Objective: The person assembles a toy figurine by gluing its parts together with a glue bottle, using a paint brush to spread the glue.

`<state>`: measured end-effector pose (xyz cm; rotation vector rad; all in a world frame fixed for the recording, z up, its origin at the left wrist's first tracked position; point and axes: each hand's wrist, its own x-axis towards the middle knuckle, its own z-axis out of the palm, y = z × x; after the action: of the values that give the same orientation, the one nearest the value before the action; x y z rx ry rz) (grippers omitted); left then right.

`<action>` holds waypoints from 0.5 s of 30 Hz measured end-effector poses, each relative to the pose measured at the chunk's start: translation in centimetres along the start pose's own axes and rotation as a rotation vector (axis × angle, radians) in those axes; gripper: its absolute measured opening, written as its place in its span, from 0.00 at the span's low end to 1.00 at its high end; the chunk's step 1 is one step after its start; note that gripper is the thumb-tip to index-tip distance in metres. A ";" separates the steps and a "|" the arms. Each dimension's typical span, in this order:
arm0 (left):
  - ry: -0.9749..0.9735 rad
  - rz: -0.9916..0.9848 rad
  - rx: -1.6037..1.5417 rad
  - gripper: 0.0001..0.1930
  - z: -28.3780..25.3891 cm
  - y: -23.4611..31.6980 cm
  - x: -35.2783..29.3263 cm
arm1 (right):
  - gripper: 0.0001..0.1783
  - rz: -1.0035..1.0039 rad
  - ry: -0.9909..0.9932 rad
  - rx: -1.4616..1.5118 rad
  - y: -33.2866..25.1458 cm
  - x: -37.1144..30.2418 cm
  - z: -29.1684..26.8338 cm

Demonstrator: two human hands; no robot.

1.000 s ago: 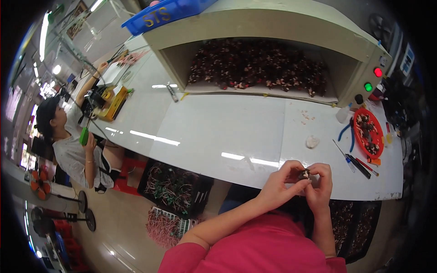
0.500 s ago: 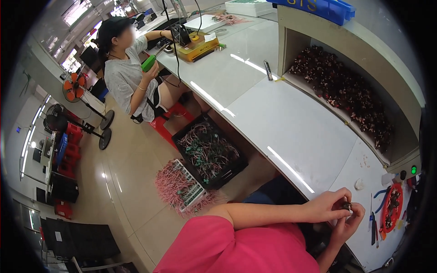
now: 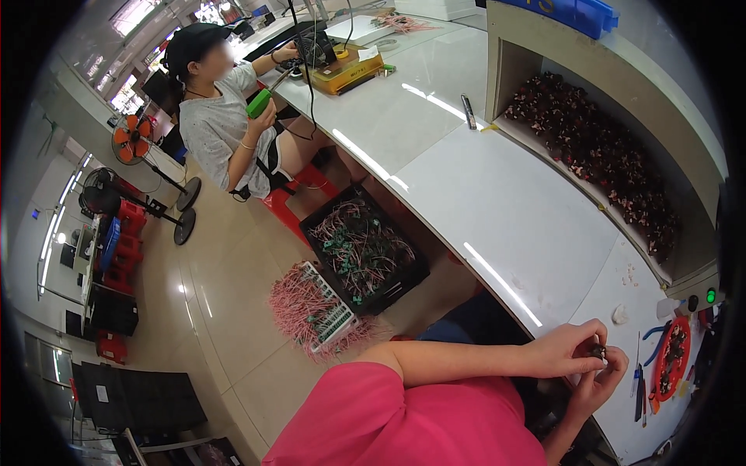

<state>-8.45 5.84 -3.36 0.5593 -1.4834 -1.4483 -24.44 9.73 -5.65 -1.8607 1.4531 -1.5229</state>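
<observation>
Near the table's front edge, my left hand [image 3: 566, 351] pinches a small dark part with a white bit [image 3: 597, 352] between thumb and fingers. My right hand [image 3: 602, 382] meets it from the other side, its fingertips closed on the same part. The grip covers most of the part, so its exact kind does not show. Just to the right lies a red tray [image 3: 681, 336] holding several small dark and white pieces. Beside that tray are blue-handled pliers [image 3: 654, 342] and several slim tools, among them a dark-handled one [image 3: 637, 396].
A shelf bay [image 3: 497, 78] at the back right is heaped with dark parts [image 3: 590, 155]. On the white table [image 3: 505, 202] lie a pen-like tool [image 3: 468, 111] and a white lump [image 3: 619, 314]. A black crate of wires [image 3: 365, 248] stands on the floor. A co-worker [image 3: 225, 116] sits at far left.
The whole view has shifted slightly, with the scene sitting a little further right. Both my hands keep their hold on the small part. The co-worker's arms have moved slightly.
</observation>
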 end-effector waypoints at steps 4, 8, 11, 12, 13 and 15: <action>-0.014 -0.032 0.021 0.16 0.0 0.3 -0.3 | 0.13 -0.004 -0.004 0.013 0.2 -0.2 -0.2; -0.064 -0.090 -0.002 0.17 0.2 0.5 -0.4 | 0.14 0.008 0.025 0.021 -0.3 -0.6 -0.5; -0.112 -0.122 -0.025 0.17 0.1 0.2 0.0 | 0.18 -0.047 0.037 -0.067 0.4 -1.1 -1.1; -0.104 -0.182 -0.060 0.17 0.2 -0.4 0.0 | 0.21 -0.058 0.060 -0.096 0.2 -0.8 -0.7; -0.119 -0.169 0.074 0.17 -0.4 -0.1 0.3 | 0.20 -0.086 0.040 -0.086 0.3 -0.6 -0.5; -0.069 -0.146 0.088 0.19 -1.0 0.1 0.3 | 0.17 -0.097 0.009 -0.015 0.1 0.5 0.4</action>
<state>-7.67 5.09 -3.30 0.6896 -1.5945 -1.5331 -24.24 9.12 -5.61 -1.9618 1.4004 -1.5700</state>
